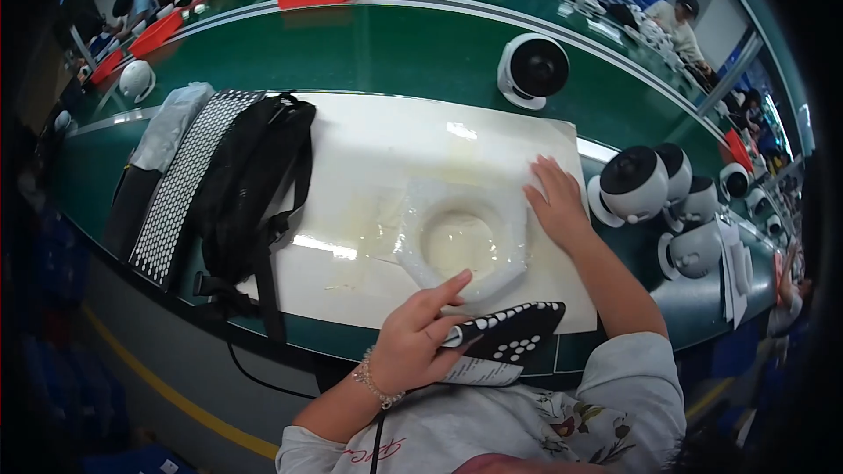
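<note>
My left hand (pixel 420 333), with a bead bracelet at the wrist, is closed on a folded black sheet with white dots (pixel 518 333) near the front edge of the table. Its index finger points out toward a shiny, translucent white ring (pixel 509 274). The ring lies flat on a white board (pixel 351 132) and has a wide round opening. My right hand (pixel 558 202) is open, fingers spread, over the board's right side, just right of the ring. Under the dotted sheet shows a white printed paper (pixel 483 373), partly hidden.
A black strapped bag (pixel 250 175) and a dotted panel (pixel 184 184) lie at the left. White round devices with black fronts stand at the back (pixel 534 70) and right (pixel 632 184). Behind runs a green conveyor (pixel 395 44); several people sit farther off.
</note>
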The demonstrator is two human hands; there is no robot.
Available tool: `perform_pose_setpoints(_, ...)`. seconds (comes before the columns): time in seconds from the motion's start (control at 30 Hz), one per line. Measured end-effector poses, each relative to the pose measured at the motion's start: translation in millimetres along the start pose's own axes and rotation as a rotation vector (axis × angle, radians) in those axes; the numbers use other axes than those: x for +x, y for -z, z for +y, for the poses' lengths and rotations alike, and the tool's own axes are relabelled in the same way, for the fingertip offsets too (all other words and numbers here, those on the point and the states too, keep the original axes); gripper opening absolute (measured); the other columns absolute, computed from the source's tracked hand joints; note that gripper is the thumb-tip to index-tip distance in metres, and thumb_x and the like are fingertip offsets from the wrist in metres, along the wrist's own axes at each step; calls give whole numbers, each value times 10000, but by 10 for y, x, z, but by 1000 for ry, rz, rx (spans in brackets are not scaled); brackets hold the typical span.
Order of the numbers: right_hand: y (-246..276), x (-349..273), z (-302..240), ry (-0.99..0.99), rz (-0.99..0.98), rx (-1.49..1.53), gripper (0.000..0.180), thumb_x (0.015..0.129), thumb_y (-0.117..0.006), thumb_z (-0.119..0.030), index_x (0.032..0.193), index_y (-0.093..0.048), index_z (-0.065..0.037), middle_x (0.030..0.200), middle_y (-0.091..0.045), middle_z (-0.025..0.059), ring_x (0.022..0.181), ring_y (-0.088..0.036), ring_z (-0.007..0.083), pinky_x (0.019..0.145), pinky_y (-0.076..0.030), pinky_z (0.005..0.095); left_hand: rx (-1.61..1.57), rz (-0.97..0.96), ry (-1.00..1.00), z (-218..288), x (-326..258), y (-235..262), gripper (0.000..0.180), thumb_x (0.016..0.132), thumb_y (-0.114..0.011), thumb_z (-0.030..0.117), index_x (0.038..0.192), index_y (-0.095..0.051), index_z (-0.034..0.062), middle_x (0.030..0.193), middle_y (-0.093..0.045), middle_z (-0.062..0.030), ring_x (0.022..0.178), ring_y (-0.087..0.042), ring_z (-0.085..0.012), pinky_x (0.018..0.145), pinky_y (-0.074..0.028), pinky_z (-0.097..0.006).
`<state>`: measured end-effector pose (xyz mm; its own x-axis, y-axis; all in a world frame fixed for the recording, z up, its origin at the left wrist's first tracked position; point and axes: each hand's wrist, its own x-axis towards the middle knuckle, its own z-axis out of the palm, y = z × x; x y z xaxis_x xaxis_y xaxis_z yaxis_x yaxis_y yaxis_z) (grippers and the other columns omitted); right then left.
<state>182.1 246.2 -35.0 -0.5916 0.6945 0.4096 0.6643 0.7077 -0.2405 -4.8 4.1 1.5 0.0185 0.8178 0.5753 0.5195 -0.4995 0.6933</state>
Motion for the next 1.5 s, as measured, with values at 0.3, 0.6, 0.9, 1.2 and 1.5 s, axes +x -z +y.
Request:
perform_pose_setpoints(0.3, 631, -770, 296, -330, 87, -42, 422, 837, -552, -188, 1228, -443, -75, 1171, -519, 148, 1088, -481, 326, 941, -344, 388, 1, 59, -8, -4, -18, -27, 258, 629, -713, -1, 830, -553, -7, 1187, -518, -168, 818, -605, -221, 693, -498, -303)
perform_pose_setpoints(0.6, 1142, -651, -191, 203, 192, -85, 278, 762, -577, -7, 1039, -564, -23, 883, -559, 101, 827, -552, 235, 748, -435, 285, -33, 63, -6, 70, -11, -19, 219, 627, -708, 2, 798, -571, -7, 930, -637, -115, 759, -630, -250, 648, -502, -289)
perform_pose_setpoints(0.9, 1536, 127, -1039, -157, 32, 1057, 286, 855, -566, -127, 1122, -552, -25, 880, -567, 13, 727, -506, 64, 664, -415, 196, -83, 85, 94, 91, -59, -7, 214, 647, -710, 3, 849, -638, 11, 842, -643, -100, 708, -630, -206, 634, -489, -266)
perform_pose_setpoints(1.2, 1054, 135, -1412, 184, 266, 518, 298, 820, -587, -151, 1101, -559, -57, 1040, -545, 85, 996, -493, 171, 805, -397, 262, -90, 118, 91, 88, -39, -26, 225, 652, -702, -20, 859, -615, -3, 807, -634, -96, 698, -624, -203, 628, -485, -267)
perform_pose_setpoints(1.5, 1141, -330, -1601, 538, -154, 497, 146, 704, -678, -126, 846, -651, -104, 1086, -563, 41, 1121, -439, 247, 914, -288, 399, -85, 74, 53, 46, -52, -3, 237, 649, -653, -26, 874, -581, -5, 861, -614, -130, 706, -620, -264, 622, -493, -288)
